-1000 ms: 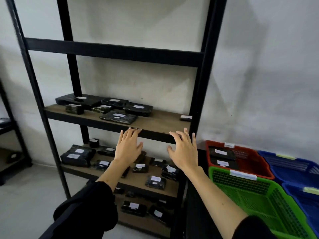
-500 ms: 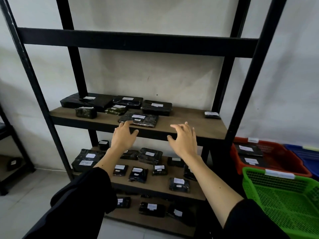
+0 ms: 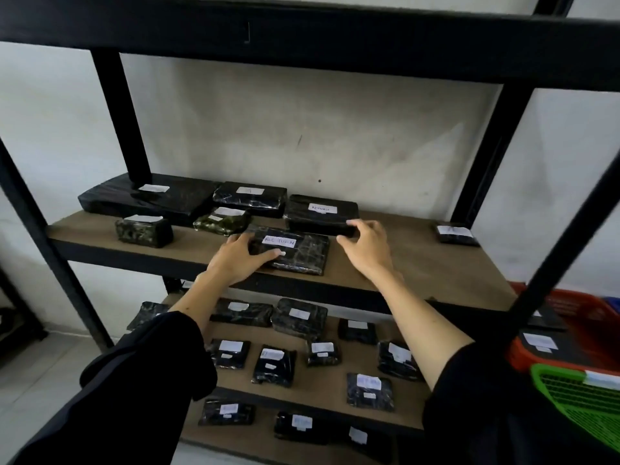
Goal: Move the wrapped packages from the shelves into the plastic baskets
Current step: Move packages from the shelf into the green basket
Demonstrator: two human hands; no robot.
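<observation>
Several black wrapped packages with white labels lie on the middle shelf [image 3: 422, 263]. A flat package labelled RETURN [image 3: 298, 255] lies near the front edge. My left hand [image 3: 243, 260] grips its left end, thumb on top. Behind it sits a thicker black box package [image 3: 320, 213]. My right hand [image 3: 367, 246] has its fingertips curled on that box's front right corner, with the thumb apart below. A small package [image 3: 454, 233] lies alone at the shelf's right end. At the lower right stand a red basket [image 3: 570, 313] holding packages and a green basket [image 3: 580, 394].
The shelf below [image 3: 335, 370] carries several more small wrapped packages, and a lower board [image 3: 261, 427] holds a few. Black steel uprights [image 3: 563, 250] and a crossbeam [image 3: 302, 38] frame the opening. A white wall stands behind. Grey floor lies at the left.
I have moved closer to the rack. Both hands reached forward onto the middle shelf: the left closed on the flat RETURN package, the right arrived at the box behind it.
</observation>
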